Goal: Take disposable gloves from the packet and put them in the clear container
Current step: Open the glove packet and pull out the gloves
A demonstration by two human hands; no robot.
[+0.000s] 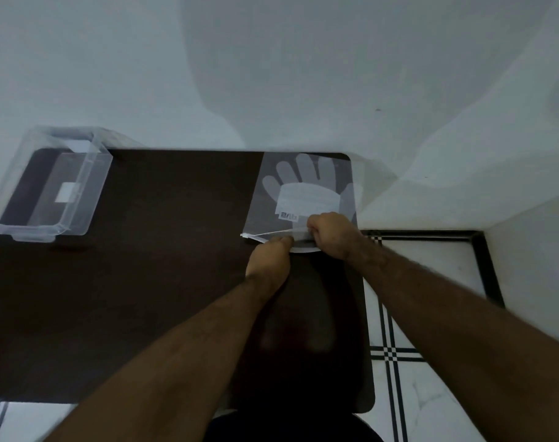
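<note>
A translucent packet [300, 189] with a white glove outline printed on it lies flat at the far right corner of the dark table [163, 266]. My left hand [268, 255] pinches the packet's near edge, where its opening strip runs. My right hand [330, 234] is closed on the same edge just to the right, with a thin white sheet showing beneath both hands. The clear container [53, 183], open and with nothing visible inside, sits at the table's far left corner.
A pale wall rises directly behind the table. White floor tiles with black stripes [396, 355] run along the table's right side, bordered by a black line near the wall.
</note>
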